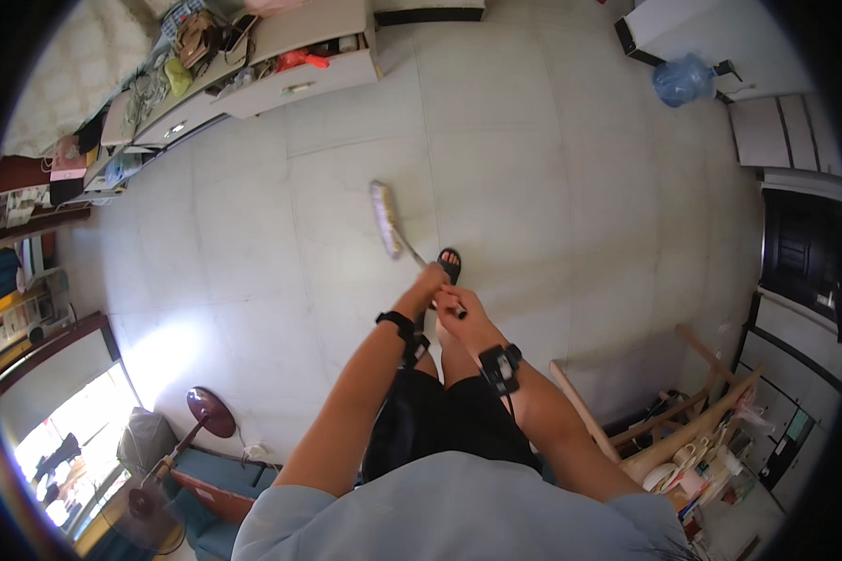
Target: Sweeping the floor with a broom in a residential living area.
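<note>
Mop (384, 220) ahead and left of the left grip (429, 280), which clasps the handle (410, 251), right grip (453, 300) wrapped just behind! Looks like a floor-cleaning stroke; next calls for another steady push.

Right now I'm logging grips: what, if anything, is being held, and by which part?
A broom or mop, held by its handle: the right hand grips near the top end, the left hand just farther down.

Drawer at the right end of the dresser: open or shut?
Open. The drawer front stands out from the dresser top, and a red item shows in the gap between.
</note>
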The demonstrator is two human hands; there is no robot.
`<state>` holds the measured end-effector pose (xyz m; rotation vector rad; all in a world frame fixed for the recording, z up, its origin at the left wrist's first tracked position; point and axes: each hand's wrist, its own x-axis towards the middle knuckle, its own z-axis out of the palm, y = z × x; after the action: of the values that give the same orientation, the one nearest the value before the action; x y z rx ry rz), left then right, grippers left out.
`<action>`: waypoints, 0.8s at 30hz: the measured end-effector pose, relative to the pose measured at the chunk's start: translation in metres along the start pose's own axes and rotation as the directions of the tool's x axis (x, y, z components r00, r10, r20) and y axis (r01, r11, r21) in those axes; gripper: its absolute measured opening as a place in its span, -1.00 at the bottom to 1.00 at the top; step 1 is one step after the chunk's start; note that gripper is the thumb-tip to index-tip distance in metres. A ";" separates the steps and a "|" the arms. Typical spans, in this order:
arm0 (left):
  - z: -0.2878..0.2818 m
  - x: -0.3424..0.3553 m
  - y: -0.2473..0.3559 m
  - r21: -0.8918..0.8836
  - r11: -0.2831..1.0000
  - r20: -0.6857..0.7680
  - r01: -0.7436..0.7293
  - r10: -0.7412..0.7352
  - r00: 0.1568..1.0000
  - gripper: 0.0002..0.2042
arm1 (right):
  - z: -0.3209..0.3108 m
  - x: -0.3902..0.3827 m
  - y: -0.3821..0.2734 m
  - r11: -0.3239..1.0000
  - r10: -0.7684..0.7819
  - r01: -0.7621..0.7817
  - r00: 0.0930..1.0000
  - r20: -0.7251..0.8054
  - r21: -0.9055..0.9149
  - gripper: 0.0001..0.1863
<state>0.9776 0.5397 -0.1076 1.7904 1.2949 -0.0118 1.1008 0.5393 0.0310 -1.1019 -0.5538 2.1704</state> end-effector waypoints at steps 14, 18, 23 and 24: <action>-0.083 0.079 0.159 -0.971 0.236 -0.072 0.030 -0.412 0.909 -0.75 | -0.003 -0.014 -0.160 0.803 0.481 -0.258 0.813 -0.329 0.537 -0.87; -0.117 0.067 0.123 -0.931 0.230 0.046 0.283 -0.694 0.719 -0.75 | 0.016 0.016 -0.167 0.741 0.535 -0.389 0.835 -0.130 0.547 -0.85; -0.125 0.046 0.033 -0.930 0.297 -0.125 0.214 -0.808 0.576 -0.75 | 0.030 0.084 -0.130 0.434 0.687 -0.681 0.673 0.272 0.590 -0.85; -0.122 0.042 0.016 -0.940 0.292 -0.146 0.179 -0.814 0.562 -0.75 | 0.033 0.094 -0.116 0.438 0.655 -0.684 0.687 0.314 0.583 -0.85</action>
<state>0.9523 0.6503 -0.0446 0.3292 1.8684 0.8078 1.0721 0.6851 0.0682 -0.9205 0.8101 2.7029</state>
